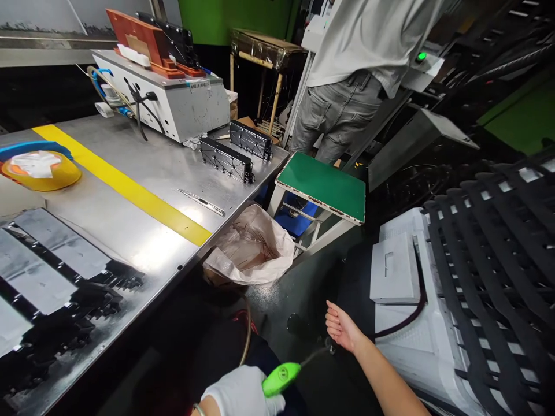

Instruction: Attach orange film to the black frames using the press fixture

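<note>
My left hand (pixel 243 393), in a white glove, is wrapped round a bright green handle (pixel 281 378) at the bottom middle. A thin, blurred shaft seems to run from the handle toward the right. My right hand (pixel 342 328) is bare and hangs over the dark floor with its fingers curled into a loose fist. Nothing shows sticking out of it, and its palm is hidden. A hose (pixel 248 335) curves down behind my gloved hand. To the left, black parts with flat grey faces (pixel 56 254) lie on the metal table (pixel 160 254).
Two black ribbed parts (pixel 228 160) and a slim metal tool (pixel 202 202) lie on the table, near a grey fixture box (pixel 173 98). A lined bin (pixel 269 266) and green-topped stool (pixel 325 182) stand beyond. A person (pixel 347 75) stands behind the stool. A white machine (pixel 394 268) with black slats is right.
</note>
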A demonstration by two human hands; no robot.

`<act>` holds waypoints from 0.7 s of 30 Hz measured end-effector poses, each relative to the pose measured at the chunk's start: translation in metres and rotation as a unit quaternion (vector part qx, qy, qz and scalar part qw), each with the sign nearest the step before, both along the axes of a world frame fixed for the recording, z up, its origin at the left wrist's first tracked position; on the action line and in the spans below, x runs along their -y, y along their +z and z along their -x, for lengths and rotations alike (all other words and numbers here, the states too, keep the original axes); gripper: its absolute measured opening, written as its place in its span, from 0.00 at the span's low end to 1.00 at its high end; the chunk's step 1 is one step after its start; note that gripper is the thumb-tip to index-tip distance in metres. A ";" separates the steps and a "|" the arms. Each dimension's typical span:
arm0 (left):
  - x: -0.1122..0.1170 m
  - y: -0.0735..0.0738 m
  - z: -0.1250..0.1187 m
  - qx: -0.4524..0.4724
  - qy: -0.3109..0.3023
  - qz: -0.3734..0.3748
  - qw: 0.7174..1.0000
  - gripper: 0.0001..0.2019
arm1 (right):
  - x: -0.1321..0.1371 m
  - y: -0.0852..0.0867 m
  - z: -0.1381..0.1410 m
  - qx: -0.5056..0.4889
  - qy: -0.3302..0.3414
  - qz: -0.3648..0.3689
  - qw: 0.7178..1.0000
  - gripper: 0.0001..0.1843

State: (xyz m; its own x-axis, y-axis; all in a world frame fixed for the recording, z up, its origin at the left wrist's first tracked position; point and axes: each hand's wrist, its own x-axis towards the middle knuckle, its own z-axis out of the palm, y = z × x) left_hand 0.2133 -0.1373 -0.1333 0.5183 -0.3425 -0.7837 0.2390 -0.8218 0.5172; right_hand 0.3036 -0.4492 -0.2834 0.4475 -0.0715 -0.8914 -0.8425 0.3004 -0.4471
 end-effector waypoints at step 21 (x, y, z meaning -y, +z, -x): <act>0.048 -0.027 -0.020 0.116 0.057 0.071 0.989 0.25 | -0.161 0.051 0.084 0.065 -0.052 -0.141 0.986 0.16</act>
State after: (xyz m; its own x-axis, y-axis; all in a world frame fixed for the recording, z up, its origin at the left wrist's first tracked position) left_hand 0.2332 -0.1854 -0.1607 0.7199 -0.3698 -0.5874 0.1869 -0.7117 0.6772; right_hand 0.2198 -0.2886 -0.2328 0.5635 0.1199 -0.8173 -0.7409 0.5110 -0.4358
